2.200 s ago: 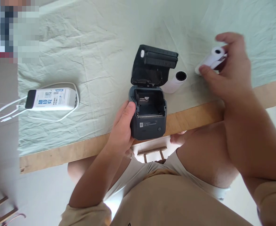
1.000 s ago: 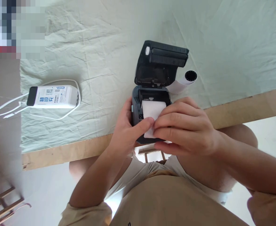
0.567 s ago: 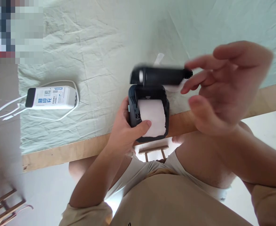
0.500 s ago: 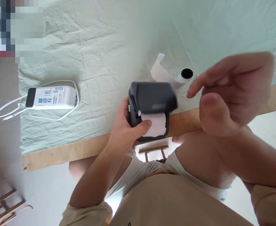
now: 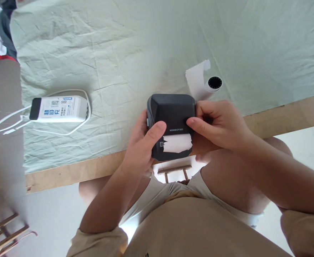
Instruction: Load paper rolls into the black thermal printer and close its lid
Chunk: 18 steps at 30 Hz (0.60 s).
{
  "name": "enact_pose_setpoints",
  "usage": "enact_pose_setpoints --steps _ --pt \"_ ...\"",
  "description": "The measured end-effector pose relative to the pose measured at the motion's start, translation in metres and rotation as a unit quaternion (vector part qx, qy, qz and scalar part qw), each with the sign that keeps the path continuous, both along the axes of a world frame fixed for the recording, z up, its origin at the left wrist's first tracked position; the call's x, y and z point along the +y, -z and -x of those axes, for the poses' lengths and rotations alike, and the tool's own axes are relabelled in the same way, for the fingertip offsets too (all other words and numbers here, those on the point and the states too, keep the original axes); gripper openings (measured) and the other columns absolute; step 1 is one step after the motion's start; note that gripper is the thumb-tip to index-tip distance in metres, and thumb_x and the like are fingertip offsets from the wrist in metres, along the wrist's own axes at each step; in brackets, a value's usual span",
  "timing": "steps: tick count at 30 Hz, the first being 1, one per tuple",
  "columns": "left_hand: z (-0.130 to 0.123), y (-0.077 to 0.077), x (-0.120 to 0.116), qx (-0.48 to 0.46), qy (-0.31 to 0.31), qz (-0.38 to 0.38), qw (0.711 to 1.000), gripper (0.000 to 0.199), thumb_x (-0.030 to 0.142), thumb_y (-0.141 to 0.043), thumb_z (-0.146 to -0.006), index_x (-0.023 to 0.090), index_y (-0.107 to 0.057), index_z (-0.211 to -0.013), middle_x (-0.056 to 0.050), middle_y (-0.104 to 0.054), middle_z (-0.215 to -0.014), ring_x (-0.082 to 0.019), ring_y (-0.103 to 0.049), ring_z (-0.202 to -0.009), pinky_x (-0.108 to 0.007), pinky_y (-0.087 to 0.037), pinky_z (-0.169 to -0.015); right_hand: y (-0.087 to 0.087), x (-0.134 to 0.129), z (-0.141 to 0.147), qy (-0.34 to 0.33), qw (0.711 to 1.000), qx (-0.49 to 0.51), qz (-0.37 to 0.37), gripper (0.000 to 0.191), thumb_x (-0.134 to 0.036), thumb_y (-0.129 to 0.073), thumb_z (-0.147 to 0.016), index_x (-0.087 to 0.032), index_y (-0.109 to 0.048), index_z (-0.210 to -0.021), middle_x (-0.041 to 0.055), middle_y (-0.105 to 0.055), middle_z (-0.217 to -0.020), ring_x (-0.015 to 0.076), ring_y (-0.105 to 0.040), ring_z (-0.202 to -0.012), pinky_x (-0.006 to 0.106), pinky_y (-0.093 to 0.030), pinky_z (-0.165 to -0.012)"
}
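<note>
A dark label printer (image 5: 173,110) is at the table's front edge, its lid down. A torn white paper strip (image 5: 177,143) sticks out of its front. My left hand (image 5: 143,144) is wrapped round the printer's left side, thumb on the lid. My right hand (image 5: 218,123) grips the printer's right side, fingers curled and thumb at the lid's edge. Just behind my right hand lies a paper roll (image 5: 209,89) with a black core, its loose end curling to the left.
A white power bank (image 5: 63,109) with white cables lies on the left of the green cloth (image 5: 114,64). The table's wooden edge (image 5: 92,169) runs in front. A wooden rack (image 5: 5,232) stands at lower left, and dark and white fabric (image 5: 1,32) shows at upper left.
My right hand has moved left from the air onto the printer. The printer's lid has come down over the paper. The loose paper end behind has shifted right.
</note>
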<state>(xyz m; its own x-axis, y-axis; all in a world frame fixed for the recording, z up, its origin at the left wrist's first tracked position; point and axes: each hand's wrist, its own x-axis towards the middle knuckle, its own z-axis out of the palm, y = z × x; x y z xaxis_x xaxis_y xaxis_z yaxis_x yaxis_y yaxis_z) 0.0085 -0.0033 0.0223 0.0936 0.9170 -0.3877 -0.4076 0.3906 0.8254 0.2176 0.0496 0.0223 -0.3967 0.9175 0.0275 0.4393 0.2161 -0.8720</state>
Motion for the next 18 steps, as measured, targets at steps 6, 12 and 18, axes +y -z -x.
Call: enact_pose_setpoints --steps 6,12,18 --pt "-0.0005 -0.0013 0.0015 -0.010 -0.001 0.010 1.000 0.045 0.053 -0.092 -0.090 0.026 -0.074 -0.122 -0.008 -0.087 -0.113 -0.036 -0.086 -0.109 -0.039 -0.075 -0.075 -0.0027 -0.0005 0.0012 0.012 0.999 -0.025 0.039 0.054 -0.053 -0.069 -0.094 -0.024 -0.038 -0.060 -0.0054 -0.035 -0.053 0.0087 -0.031 -0.051 0.031 -0.024 -0.050" --pt "-0.0018 0.0007 0.0022 -0.004 -0.003 0.005 1.000 0.047 0.054 -0.091 -0.091 0.024 -0.076 -0.123 -0.010 -0.087 -0.116 -0.039 -0.085 -0.118 -0.044 -0.076 -0.087 -0.0015 -0.0012 -0.0002 0.011 0.996 -0.045 0.075 0.066 -0.055 -0.067 -0.096 -0.022 -0.032 -0.050 -0.0041 -0.028 -0.047 0.0081 -0.027 -0.048 0.031 -0.018 -0.046" --pt "-0.0034 0.0012 0.0045 -0.001 -0.012 0.005 1.000 0.048 0.054 -0.091 -0.092 0.022 -0.076 -0.124 -0.011 -0.087 -0.116 -0.040 -0.084 -0.122 -0.044 -0.075 -0.091 0.0012 -0.0024 -0.0009 0.011 0.996 -0.056 0.062 0.069 -0.056 -0.068 -0.100 -0.022 -0.034 -0.051 -0.0027 -0.038 -0.045 0.0091 -0.037 -0.047 0.031 -0.022 -0.046"
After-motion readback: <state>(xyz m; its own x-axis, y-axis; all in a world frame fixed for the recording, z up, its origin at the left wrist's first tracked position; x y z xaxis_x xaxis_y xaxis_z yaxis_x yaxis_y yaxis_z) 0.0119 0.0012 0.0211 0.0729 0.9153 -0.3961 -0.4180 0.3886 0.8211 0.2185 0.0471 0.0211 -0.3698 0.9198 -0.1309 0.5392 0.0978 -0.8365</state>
